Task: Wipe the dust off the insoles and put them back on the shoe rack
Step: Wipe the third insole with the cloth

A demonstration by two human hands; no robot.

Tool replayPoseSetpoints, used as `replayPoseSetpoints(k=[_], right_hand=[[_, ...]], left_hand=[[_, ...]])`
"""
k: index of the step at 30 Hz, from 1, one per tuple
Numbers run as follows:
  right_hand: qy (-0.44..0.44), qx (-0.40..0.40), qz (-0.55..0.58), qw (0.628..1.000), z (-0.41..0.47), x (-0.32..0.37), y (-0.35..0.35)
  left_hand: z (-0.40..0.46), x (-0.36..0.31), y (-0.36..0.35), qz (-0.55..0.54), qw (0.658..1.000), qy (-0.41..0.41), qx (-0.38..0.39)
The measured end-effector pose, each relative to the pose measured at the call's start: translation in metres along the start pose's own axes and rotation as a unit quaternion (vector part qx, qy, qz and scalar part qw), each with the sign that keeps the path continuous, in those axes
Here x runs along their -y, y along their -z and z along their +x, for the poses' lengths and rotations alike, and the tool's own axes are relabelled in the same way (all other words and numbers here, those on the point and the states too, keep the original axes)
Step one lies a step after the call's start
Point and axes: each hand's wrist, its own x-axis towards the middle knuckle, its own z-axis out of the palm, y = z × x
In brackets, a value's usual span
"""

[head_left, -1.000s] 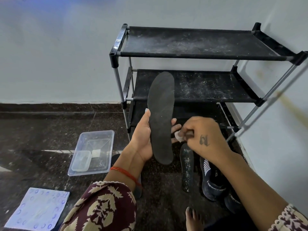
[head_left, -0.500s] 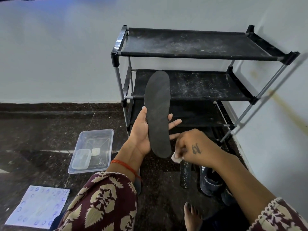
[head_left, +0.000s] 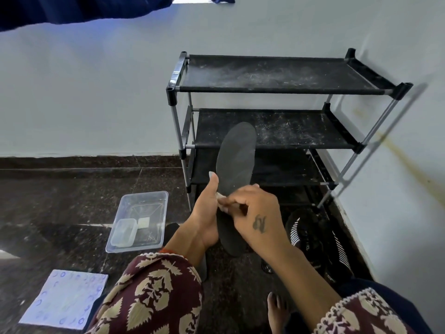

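My left hand (head_left: 204, 213) grips a long black insole (head_left: 236, 160) upright by its lower half, thumb along its left edge. My right hand (head_left: 255, 218) pinches a small white wipe (head_left: 220, 196) and presses it against the insole's middle, next to my left thumb. Behind stands the black shoe rack (head_left: 277, 75), its fabric shelves speckled with white dust. Part of another dark insole (head_left: 172, 229) shows on the floor behind my left wrist.
A clear plastic tray (head_left: 142, 220) holding a smaller tub sits on the dark floor at left. A white patterned cloth (head_left: 65, 300) lies near the lower left. Black sneakers (head_left: 320, 239) stand by the wall at right. My bare foot (head_left: 277, 309) is below.
My right hand moved the wipe from the insole's lower right edge up and left across its middle. The view tilted upward, and the insole shifted slightly.
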Motion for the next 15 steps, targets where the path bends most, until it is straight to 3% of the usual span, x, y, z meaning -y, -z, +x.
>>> replayPoseSetpoints(k=[3, 10, 13, 15], right_hand=[[0.013, 0.005, -0.08, 0.997, -0.001, -0.014, 0.001], [-0.063, 0.029, -0.152, 0.986, 0.016, -0.04, 0.005], [-0.072, -0.032, -0.153, 0.985, 0.033, -0.043, 0.019], [-0.06, -0.045, -0.097, 0.992, 0.038, -0.036, 0.025]], left_hand=[[-0.002, 0.007, 0.003, -0.017, 1.0, 0.005, -0.016], [0.008, 0.01, -0.002, -0.036, 0.999, 0.016, -0.031], [0.015, 0.003, -0.004, -0.065, 0.998, 0.001, -0.014], [0.02, -0.001, -0.001, -0.072, 0.997, -0.015, -0.01]])
